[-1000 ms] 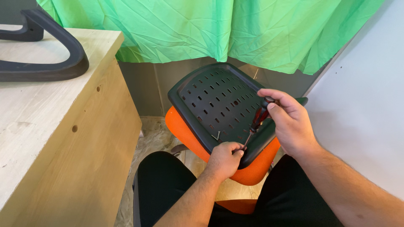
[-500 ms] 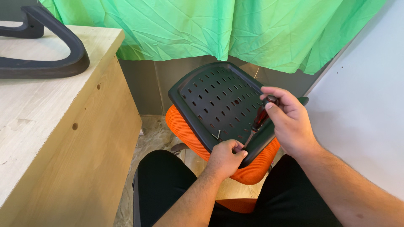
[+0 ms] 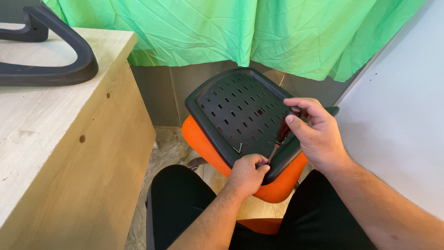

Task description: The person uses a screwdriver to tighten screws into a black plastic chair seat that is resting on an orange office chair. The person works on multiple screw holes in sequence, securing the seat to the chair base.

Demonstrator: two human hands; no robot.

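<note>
While a dark armrest lies on the wooden desk at far left, the seat, black slotted underside up over orange padding, rests tilted on the person's lap at centre. At its near edge the left hand is pinched shut around the screwdriver tip. Further right, the right hand is clamped on the dark red handle, with the shaft slanting down to the seat's rim. Green cloth hangs behind.
</note>
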